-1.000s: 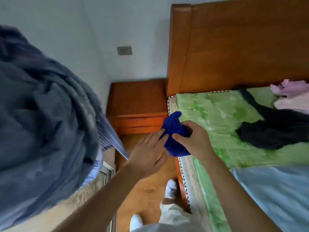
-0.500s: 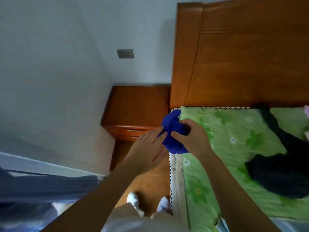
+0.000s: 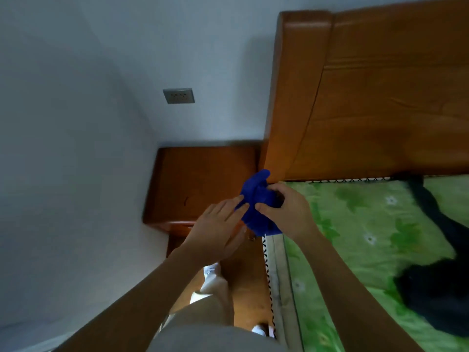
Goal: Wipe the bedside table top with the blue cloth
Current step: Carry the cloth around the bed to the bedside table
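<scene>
Head view shows me the cloth (image 3: 256, 207) bunched in my right hand (image 3: 286, 212), thumb and fingers curled round it and pinching it in the air. My left hand (image 3: 218, 229) lies alongside with straight fingers, their tips touching the cloth's left edge; it holds nothing.

The cloth hangs over the seam between the bed (image 3: 368, 237) and the table (image 3: 203, 184), just off the table's front right corner. Its bundle runs lengthwise away from me, the far tip up against the headboard (image 3: 380, 97) post and the near end by the mattress edge. The table top lies to the left of the grip and a little beyond it, and lower. My left hand is the nearer one to it, but the right has the cloth, so I judge the coming move to be a leftward, downward carry by the right hand, or a hand-over to the left.

Against the earlier frames, the hands keep the same pose on the cloth. What differs is the view: the grey-blue fabric that filled the left side is gone, the table top now shows whole below the socket (image 3: 178, 95), and less of the bed's far side is in view.
</scene>
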`<state>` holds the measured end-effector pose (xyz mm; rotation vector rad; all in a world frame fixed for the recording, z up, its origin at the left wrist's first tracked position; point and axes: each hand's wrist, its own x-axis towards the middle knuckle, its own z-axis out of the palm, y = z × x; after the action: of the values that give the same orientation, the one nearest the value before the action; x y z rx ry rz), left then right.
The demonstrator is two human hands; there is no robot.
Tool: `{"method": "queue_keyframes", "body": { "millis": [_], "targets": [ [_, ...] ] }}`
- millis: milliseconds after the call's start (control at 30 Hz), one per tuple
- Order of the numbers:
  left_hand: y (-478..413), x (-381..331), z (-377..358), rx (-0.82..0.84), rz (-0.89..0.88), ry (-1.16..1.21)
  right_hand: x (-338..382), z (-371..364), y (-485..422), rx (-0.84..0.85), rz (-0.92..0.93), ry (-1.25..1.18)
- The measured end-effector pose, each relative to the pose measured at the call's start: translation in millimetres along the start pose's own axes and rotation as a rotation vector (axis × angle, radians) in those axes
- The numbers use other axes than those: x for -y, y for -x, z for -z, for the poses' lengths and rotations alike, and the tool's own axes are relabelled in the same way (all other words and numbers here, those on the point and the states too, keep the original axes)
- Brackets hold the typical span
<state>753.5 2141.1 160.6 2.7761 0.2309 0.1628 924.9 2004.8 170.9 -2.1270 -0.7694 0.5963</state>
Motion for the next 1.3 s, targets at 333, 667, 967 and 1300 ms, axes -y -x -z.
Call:
{"method": "queue_keyframes", "body": {
  "millis": [333,667,967,1300],
  "targets": [
    [-61,139,36,0.003,-0.044,0.092,51,-62,-124,0.012,-0.064,0.056],
    [-74,220,-28,0.076,0.105,0.166,14,-140,-198,0.162,-0.12,0.123],
    [-71,300,-190,0.159,0.281,0.168,-122,-259,-258,0.249,-0.081,0.177],
    [-64,363,-281,0.143,0.429,0.024,-191,-325,-274,0.202,0.236,0.348]
  ]
}}
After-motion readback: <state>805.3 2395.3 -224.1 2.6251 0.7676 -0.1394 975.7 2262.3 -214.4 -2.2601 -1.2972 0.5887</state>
